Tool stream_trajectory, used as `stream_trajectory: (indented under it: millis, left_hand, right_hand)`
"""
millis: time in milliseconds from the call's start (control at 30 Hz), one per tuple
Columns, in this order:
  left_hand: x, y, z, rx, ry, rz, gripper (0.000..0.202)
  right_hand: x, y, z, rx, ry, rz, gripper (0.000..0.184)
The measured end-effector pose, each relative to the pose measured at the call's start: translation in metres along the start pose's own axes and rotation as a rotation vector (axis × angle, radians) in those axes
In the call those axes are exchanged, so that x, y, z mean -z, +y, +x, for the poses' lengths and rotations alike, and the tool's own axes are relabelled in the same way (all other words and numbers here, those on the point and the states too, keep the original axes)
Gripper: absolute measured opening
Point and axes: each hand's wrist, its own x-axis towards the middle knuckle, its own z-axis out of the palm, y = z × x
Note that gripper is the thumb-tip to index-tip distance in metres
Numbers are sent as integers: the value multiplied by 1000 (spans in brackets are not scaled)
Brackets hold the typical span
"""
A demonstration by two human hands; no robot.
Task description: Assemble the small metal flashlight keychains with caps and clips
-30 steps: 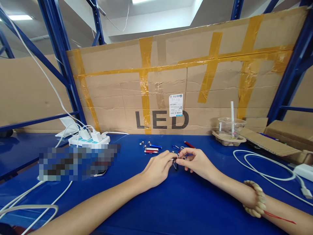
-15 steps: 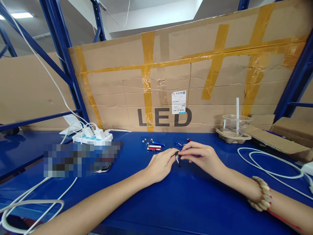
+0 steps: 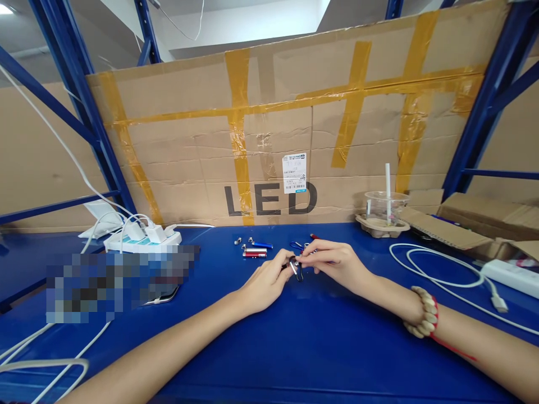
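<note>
My left hand (image 3: pixel 264 283) and my right hand (image 3: pixel 334 261) meet at the middle of the blue table (image 3: pixel 295 336). Both pinch a small keychain flashlight with a black carabiner clip (image 3: pixel 295 267), held just above the tabletop. A beaded bracelet (image 3: pixel 423 321) circles my right wrist. Just behind my hands lie more small flashlights: a red one (image 3: pixel 254 254), a blue one (image 3: pixel 261 244), and a blue carabiner (image 3: pixel 296 245) with a red piece (image 3: pixel 315 237) beside it. Small silver caps (image 3: pixel 237 242) sit nearby.
A taped cardboard sheet marked LED (image 3: pixel 269 168) stands behind the table. A white power strip with chargers (image 3: pixel 141 240) and cables lies at the left. A plastic cup with a straw in a pulp tray (image 3: pixel 384 216), white cables (image 3: pixel 442 269) and cardboard boxes (image 3: pixel 484 219) occupy the right.
My hands have stayed together on the clip and flashlight, lifting slightly off the table. The head camera shifted, so everything slid a little left in view.
</note>
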Motion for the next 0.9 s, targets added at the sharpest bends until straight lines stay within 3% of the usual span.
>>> stream_trajectory:
  millis: [300,667,900]
  left_hand:
    - [1,-2,1,-2,24,-55,18]
    - [0,-1,-2,-45,-26,-92,12]
    - [1,1,-5,-58,-58,-34,5]
  right_hand:
    - [1,-5,2,112,11,-18,20]
    - [11,-12,5,199,-83,-64,22]
    - [6,-16,5,211,-20,-103,24]
